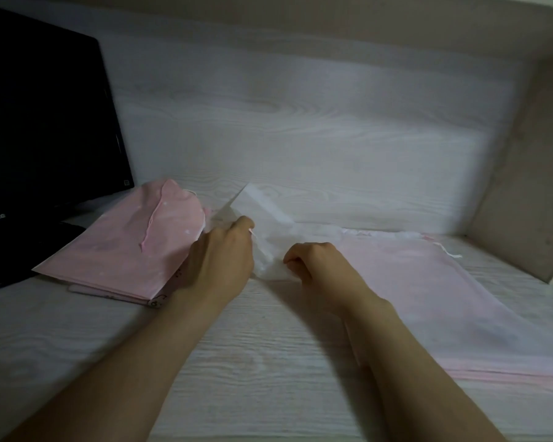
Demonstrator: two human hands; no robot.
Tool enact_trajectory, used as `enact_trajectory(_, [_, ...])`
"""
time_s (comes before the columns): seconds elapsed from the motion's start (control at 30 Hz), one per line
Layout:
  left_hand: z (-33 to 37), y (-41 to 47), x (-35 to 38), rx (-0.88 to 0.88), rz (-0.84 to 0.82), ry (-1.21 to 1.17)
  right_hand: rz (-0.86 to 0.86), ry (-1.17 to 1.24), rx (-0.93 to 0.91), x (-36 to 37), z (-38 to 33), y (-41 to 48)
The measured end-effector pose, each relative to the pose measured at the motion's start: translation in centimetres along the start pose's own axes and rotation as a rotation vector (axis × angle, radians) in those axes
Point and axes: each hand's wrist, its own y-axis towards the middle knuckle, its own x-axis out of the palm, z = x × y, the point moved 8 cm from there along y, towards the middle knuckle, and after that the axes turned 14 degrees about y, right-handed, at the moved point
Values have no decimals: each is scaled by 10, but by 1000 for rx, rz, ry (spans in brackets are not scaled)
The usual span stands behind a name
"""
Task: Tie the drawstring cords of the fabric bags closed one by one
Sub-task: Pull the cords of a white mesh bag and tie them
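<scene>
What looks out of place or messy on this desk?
Nothing spilled or torn. The pink bag stack lies askew, a corner over the dark base of the monitor. The left hand and right hand grip the white bag.

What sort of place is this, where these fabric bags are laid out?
Likely a home desk nook: a black monitor at the left, a pale wood-grain desktop closed in by a back panel and side wall. The left hand and right hand grip a white bag.
</scene>
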Motion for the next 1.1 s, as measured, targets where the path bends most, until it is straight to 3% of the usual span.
enact_trajectory(0.13, [13, 1, -5, 148, 146, -135, 10, -27, -80, 2, -8, -1])
enact_trajectory(0.3, [38, 3, 2, 223, 50, -410, -18, 6, -100, 6, -13, -1])
enact_trajectory(0.4, [38, 4, 22, 196, -73, -450, 39, 184, 40, 1, -8, -3])
enact_trajectory(0.57, [37, 0, 26, 158, -136, -521, 199, 761, 372, -3, 15, -5])
enact_trajectory(0.7, [47, -4, 29, 222, -214, -551, 143, 958, 355, -1, 2, -4])
enact_trajectory(0.83, [50, -3, 28, 224, -254, -648, 158, 961, 302, 0, -1, -4])
enact_trajectory(1.1, [23, -1, 46, -26, -255, -687, 645, 1371, 661, -14, 53, -16])
